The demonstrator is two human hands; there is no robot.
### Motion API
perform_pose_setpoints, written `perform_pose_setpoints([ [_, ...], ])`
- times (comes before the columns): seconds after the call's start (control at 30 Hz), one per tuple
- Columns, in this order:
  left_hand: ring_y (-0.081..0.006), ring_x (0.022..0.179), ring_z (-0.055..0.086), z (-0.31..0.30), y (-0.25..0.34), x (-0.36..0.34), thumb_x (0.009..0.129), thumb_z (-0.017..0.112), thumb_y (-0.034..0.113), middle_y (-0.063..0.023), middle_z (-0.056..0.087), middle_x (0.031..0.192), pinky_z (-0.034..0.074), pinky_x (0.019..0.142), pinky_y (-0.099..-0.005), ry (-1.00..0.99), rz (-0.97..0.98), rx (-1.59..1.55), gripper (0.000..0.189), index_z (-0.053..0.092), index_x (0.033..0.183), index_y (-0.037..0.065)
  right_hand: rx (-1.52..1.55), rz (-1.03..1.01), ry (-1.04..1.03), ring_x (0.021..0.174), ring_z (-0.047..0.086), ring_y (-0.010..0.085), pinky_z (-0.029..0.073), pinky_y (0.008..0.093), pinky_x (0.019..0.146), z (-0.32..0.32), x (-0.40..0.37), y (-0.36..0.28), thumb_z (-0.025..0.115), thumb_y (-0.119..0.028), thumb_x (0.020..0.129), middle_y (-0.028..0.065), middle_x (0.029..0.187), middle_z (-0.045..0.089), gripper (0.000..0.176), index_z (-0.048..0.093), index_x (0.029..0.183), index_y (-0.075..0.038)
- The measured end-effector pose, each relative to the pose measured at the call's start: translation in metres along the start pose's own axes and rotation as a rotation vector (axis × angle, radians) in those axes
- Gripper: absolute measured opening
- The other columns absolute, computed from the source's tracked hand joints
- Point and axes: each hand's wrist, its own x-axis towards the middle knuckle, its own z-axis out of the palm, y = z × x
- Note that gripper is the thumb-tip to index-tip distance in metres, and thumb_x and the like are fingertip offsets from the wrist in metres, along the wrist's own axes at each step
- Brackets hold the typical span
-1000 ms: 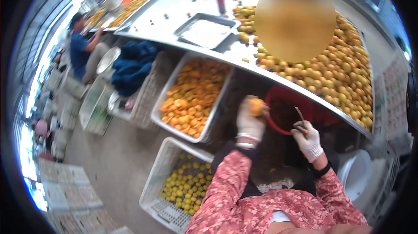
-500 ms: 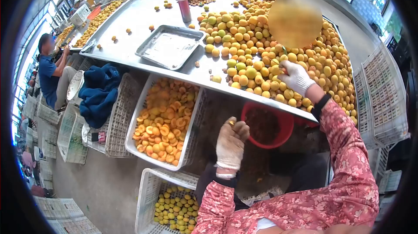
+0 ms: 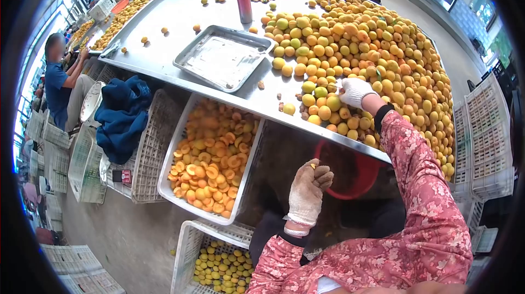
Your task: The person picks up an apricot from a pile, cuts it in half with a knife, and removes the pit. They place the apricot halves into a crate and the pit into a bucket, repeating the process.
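1. On my feed, the right hand [image 3: 356, 92] was curled at the whole fruit [image 3: 404, 70]; I couldn't tell whether it gripped any.
2. The left hand [image 3: 308, 191] hung half-curled near the red tub [image 3: 367, 173], a yellow scrap [image 3: 313, 166] at its fingertips, perhaps held.
3. The white crate [image 3: 196, 204] of halved fruit [image 3: 205, 171] stood by the metal table [image 3: 158, 56], presumably for reach.
4. The whole fruit lay heaped on that table: round, yellow-orange, some greenish.

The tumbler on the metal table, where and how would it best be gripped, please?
Probably around the middle of the tumbler, from the picture's left: it stands upright with a roughly cylindrical body, and the metal table is more open there, while fruit lies close on its right.
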Motion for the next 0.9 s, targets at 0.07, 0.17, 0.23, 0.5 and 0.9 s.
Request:
perform_pose_setpoints([
  [0.07, -0.026, 0.095, 0.065, -0.002, 0.003, -0.003, 0.098, 0.055, 0.03, -0.013, 0.065, 0.106, 0.052, 0.088, -0.0386, -0.001, 0.003, -0.008, 0.036, 0.052, 0.126, 0.007, 0.14, 0.059, 0.058, 0.09, 0.068, 0.0346, 0.052, 0.0412, 0.081, -0.004, -0.009, 0.0, 0.062, -0.025, 0.078, 0.0222, 0.092, 0.069, 0.027, 0.071, 0.091, -0.003],
  [0.17, -0.0256, 0.094, 0.065, -0.001, 0.004, -0.012, 0.1, 0.053, 0.028, -0.0125, 0.065, 0.105, 0.052, 0.087, -0.0377, 0.007, 0.038, 0.005, 0.034, 0.052, 0.126, 0.006, 0.712, 0.08, 0.064, 0.059, 0.062, 0.0212, 0.049, 0.0324, 0.056, -0.008, -0.041, 0.002, 0.066, -0.022, 0.079, 0.0119, 0.068, 0.064, 0.027, 0.068, 0.094, 0.0],
  [0.23, -0.0249, 0.094, 0.065, 0.002, 0.001, -0.015, 0.1, 0.051, 0.027, -0.0122, 0.065, 0.105, 0.052, 0.087, -0.037, -0.036, 0.056, 0.047, 0.034, 0.052, 0.127, 0.006, 1.266, 0.105, 0.0, 0.046, 0.05, 0.01, 0.04, 0.0249, 0.044, -0.019, -0.091, -0.018, 0.068, -0.018, 0.081, 0.0019, 0.059, 0.054, 0.029, 0.065, 0.102, 0.002],
  [0.5, -0.0152, 0.11, 0.057, 0.002, -0.034, -0.041, 0.103, 0.048, 0.024, -0.0061, 0.057, 0.122, 0.046, 0.095, -0.0308, -0.273, 0.336, 0.407, 0.04, 0.046, 0.136, 0.002, 1.022, -0.272, 0.254, 0.098, 0.063, 0.0146, 0.049, 0.0278, 0.09, 0.04, -0.25, -0.084, 0.072, -0.001, 0.075, 0.0059, 0.105, 0.065, 0.048, 0.059, 0.121, -0.003],
  [0.9, -0.0198, 0.103, 0.062, -0.002, -0.032, -0.073, 0.084, 0.064, -0.003, -0.0109, 0.056, 0.12, 0.052, 0.094, -0.0336, -0.531, 0.169, 0.458, 0.059, 0.043, 0.139, 0.003, 1.706, 0.06, 0.21, 0.039, 0.045, 0.0122, 0.035, 0.0243, 0.035, 0.014, -0.35, -0.056, 0.046, -0.022, 0.099, 0.0054, 0.063, 0.055, 0.03, 0.056, 0.111, 0.004],
])
